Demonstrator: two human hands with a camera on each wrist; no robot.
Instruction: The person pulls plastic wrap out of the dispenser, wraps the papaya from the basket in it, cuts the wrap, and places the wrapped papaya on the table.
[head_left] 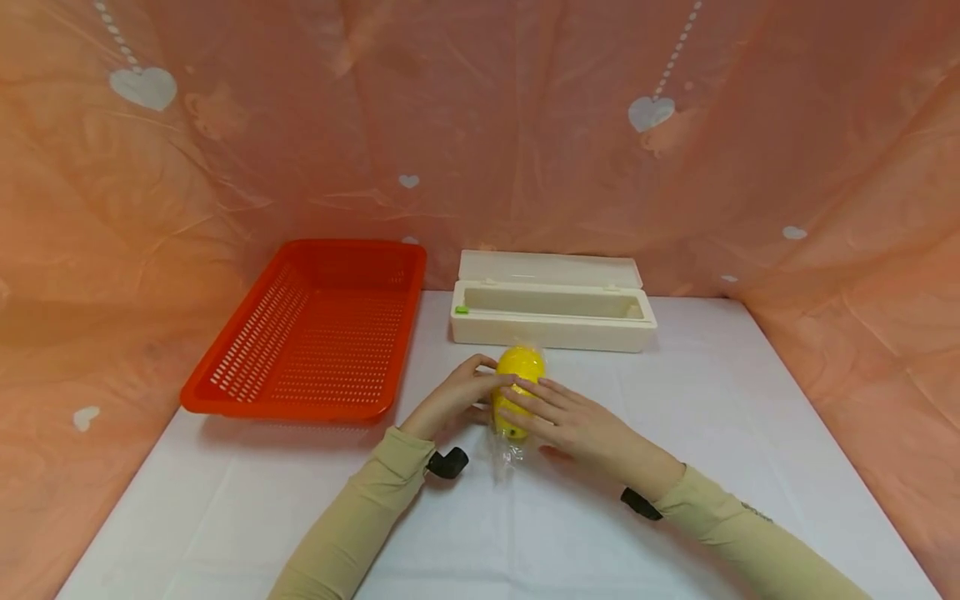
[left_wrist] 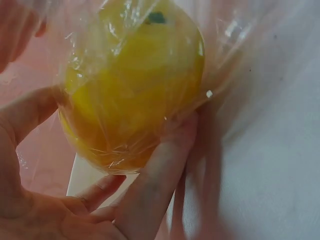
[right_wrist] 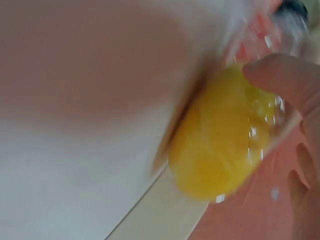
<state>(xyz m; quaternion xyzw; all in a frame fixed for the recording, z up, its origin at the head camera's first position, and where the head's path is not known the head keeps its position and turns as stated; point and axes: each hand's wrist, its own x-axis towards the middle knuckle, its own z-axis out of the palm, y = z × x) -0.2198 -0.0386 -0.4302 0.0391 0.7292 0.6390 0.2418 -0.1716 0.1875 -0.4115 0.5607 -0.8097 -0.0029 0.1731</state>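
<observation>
A rounded yellow object in loose clear plastic wrap stands over the white table in the head view. Its lower end bears a small dark green mark, visible through the film in the left wrist view. My left hand holds it from the left, fingers and thumb around its sides. From the right my right hand reaches across it, fingers spread and nearly straight over its front. In the right wrist view a fingertip of that hand lies at one end of the wrapped yellow object, while other fingers are apart from it.
At the back left sits a red perforated plastic basket. Behind the hands is a long white box, its lid raised, with a green tab at its left. A pink-orange curtain surrounds the white tabletop.
</observation>
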